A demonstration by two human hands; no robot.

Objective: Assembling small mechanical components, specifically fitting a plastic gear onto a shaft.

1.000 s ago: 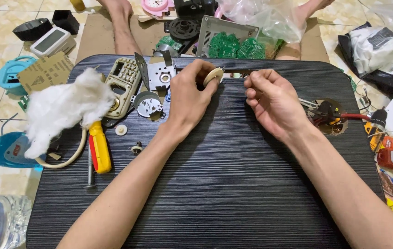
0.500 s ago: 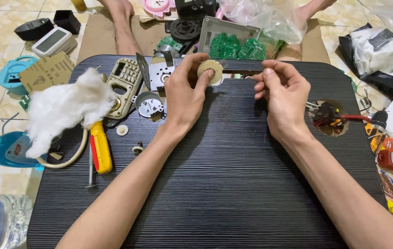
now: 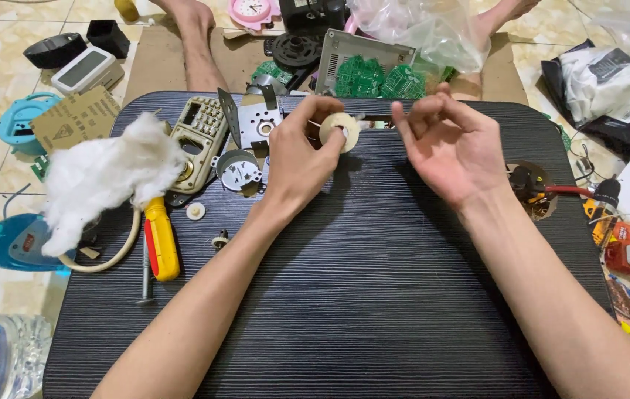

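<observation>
1. Left hand (image 3: 301, 159): fingers clamped on a small cream-coloured round plastic disc with a centre hole (image 3: 340, 131), held above the far middle of the black ribbed tabletop (image 3: 374, 295).
2. Right hand (image 3: 451, 144): palm open toward the camera, thumb and forefinger pinched together; whether anything sits between them cannot be made out. It is near the disc, not touching it.
3. Left of the hands: a fluffy white wad of cotton (image 3: 104, 177); a screwdriver with yellow and red plastic handle (image 3: 159, 238); a beige keypad housing (image 3: 198, 144); grey stamped metal plates and a round metal cup (image 3: 241, 168).
4. Beyond the table: green printed circuit boards (image 3: 378, 77) in a grey tray, a crinkled clear plastic bag (image 3: 422, 29).
5. Change: half a second earlier both hands met at the disc and a thin dark rod lay between them; the right hand has since drawn away and turned palm-up.
6. Obscured: a water bottle (image 3: 1, 358) is cut off at lower left; wires at the right edge are too tangled to sort.
</observation>
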